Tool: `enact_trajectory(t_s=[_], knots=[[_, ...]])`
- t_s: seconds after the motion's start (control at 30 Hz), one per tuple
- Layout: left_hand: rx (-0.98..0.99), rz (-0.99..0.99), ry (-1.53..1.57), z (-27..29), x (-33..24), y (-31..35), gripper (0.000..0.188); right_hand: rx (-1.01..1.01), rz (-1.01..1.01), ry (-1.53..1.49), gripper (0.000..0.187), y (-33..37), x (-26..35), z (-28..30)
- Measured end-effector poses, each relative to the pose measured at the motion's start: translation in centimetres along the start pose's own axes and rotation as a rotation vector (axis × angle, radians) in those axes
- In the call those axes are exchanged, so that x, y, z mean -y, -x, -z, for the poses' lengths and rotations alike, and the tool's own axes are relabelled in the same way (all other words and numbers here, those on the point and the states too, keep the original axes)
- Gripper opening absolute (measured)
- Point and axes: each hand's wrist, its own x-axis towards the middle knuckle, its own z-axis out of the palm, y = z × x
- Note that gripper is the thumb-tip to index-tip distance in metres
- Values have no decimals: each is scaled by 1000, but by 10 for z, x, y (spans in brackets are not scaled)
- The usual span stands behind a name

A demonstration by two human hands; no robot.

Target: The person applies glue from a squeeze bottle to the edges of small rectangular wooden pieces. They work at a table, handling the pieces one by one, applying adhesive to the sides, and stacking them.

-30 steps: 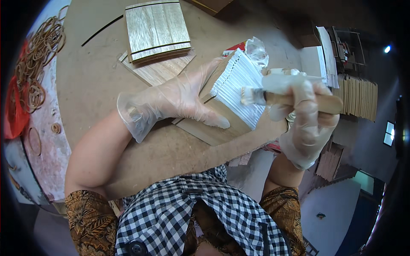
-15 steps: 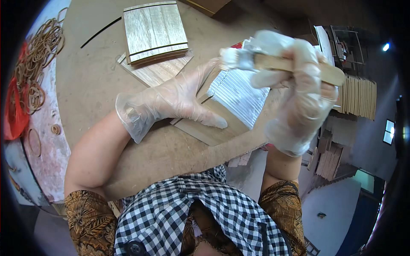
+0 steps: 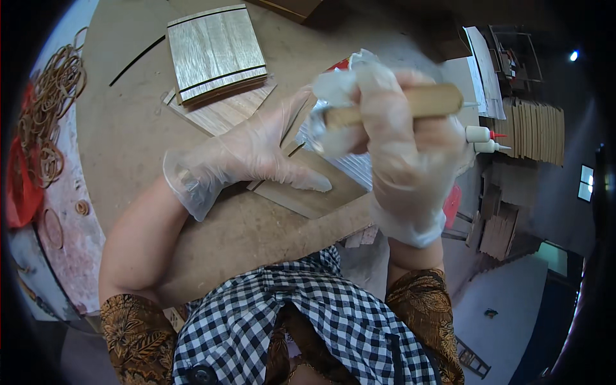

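Observation:
My left hand (image 3: pixel 256 151), in a clear glove, rests on a wooden panel (image 3: pixel 305 197). Its thumb lies stretched over the panel and its fingers are spread away from the thumb, their tips partly hidden behind my right hand. A ridged, shiny silvery-white surface (image 3: pixel 353 172) shows on the panel's far side. My right hand (image 3: pixel 407 131), gloved as well, is closed around the flat wooden handle of a brush (image 3: pixel 433 101) above that ridged surface. Motion blurs the brush head, and the fingers partly cover it.
Curved striped wooden pieces (image 3: pixel 218 51) are stacked on a loose board (image 3: pixel 247 106), near a thin dark strip (image 3: pixel 136 61). Rubber bands (image 3: pixel 54 96) and a red bag (image 3: pixel 22 186) lie at the left. Glue bottles (image 3: pixel 478 135) and stacked boards (image 3: pixel 532 131) are at the right.
My right hand has moved left and tilted the brush, bringing its head over the ridged surface. The glue bottles have come into sight. My left hand keeps its place on the panel.

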Motion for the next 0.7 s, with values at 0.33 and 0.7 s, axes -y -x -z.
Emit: enact_trajectory(t_s=[0.33,0.7], knots=[[-7,3,21,-3,7,-1,121,-296,-424,-353,20,-4,3,38],[4,90,-6,-1,-7,-1,123,-438,-500,-326,19,36,-5,53]])
